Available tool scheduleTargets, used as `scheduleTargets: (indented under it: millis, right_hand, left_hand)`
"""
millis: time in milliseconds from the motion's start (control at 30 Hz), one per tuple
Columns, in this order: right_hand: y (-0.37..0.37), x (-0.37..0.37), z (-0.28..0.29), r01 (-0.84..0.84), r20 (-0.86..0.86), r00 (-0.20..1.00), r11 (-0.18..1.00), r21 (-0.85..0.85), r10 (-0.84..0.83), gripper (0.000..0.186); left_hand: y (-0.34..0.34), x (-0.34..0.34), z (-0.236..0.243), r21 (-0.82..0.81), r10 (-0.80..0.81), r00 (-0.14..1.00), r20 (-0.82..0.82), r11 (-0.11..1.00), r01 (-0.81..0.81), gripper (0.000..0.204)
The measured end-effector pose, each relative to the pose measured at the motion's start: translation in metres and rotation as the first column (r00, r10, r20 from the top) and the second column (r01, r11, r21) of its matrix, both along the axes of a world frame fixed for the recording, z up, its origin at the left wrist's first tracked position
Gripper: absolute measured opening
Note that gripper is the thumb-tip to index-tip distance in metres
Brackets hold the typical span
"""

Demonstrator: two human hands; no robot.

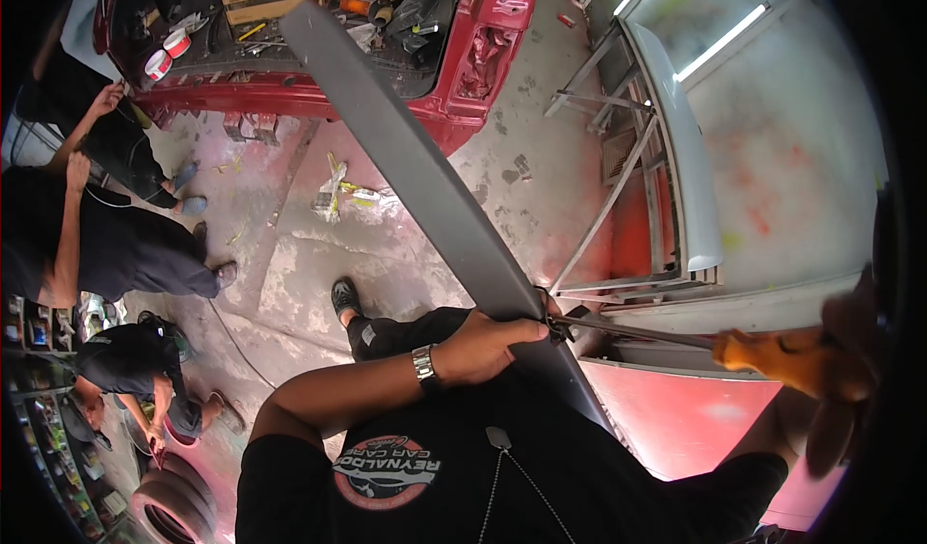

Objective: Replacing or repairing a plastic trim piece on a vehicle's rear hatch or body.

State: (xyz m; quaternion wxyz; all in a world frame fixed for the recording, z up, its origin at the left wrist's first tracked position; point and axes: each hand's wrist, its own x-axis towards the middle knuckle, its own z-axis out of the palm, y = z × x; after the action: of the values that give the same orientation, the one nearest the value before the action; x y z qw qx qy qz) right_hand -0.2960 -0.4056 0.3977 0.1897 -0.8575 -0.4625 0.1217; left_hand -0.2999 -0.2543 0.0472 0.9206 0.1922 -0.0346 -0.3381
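Note:
My left hand (pixel 483 346) is closed on a long dark grey trim strip (pixel 396 139), which runs diagonally from above the red car down past my body. Its thumb lies across the strip beside a small black fitting (pixel 563 326). At the far right, my right hand (pixel 840 390), shadowed and blurred, grips a screwdriver by its orange handle (pixel 758 356); the metal shaft reaches left to the black fitting, where the exact contact is hard to make out.
A red car body (pixel 483 61) holds boxes and parts. Three people (pixel 126 235) in dark clothes are at left, near shelves (pixel 39 409) and stacked tires (pixel 174 496). A grey panel (pixel 690 158) rests on a metal frame at right. Yellow scraps (pixel 343 192) lie on the floor.

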Motion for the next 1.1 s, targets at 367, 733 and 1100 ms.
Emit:
scheduleTargets:
  millis: [367, 733, 1100]
  right_hand:
    - [0.002, 0.004, 0.014, 0.140, 0.332, 0.943, 0.892, -0.430, 0.012, 0.039]
    - [-0.007, 0.029, -0.009, -0.072, 0.407, 0.904, 0.986, -0.151, 0.128, 0.039]
    - [-0.003, 0.036, -0.035, -0.176, 0.457, 0.881, 0.981, 0.078, 0.122, 0.038]
  left_hand:
    - [0.010, -0.007, -0.010, 0.001, 0.045, 0.993, -0.110, 0.999, -0.045, 0.028]
    - [0.016, -0.007, -0.011, -0.024, 0.057, 0.993, -0.105, 0.998, -0.060, 0.030]
    - [0.014, -0.004, -0.013, 0.058, 0.082, 0.983, -0.164, 0.996, -0.073, 0.031]
